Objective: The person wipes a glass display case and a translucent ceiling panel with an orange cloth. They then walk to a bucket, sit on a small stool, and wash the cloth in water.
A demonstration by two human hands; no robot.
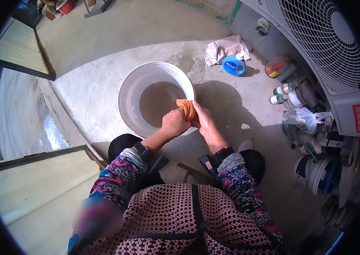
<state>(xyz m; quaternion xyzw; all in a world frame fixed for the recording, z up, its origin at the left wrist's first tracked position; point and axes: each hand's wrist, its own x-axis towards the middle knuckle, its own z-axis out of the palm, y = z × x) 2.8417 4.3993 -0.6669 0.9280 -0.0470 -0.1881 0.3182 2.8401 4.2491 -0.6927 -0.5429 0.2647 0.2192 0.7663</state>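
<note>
An orange cloth point(186, 107) is bunched up between my two hands, above the near right rim of a large white bucket point(129, 86). My left hand point(175, 122) is closed in a fist around the cloth's lower left part. On the other side, my right hand point(204, 118) grips the cloth with the thumb pointing up along it; the fingers beneath are partly hidden. Murky brownish water point(159, 98) covers the bottom of the bucket. Part of the bucket's near right side is behind my hands.
A blue detergent jug point(233, 66) and a crumpled pale cloth point(228, 46) sit beyond the bucket. Along the right, bottles point(278, 98), a knotted plastic bag point(301, 119) and paint buckets point(315, 175) lie near an air-conditioner unit point(342, 108). A doorway edge point(74, 127) runs along the left.
</note>
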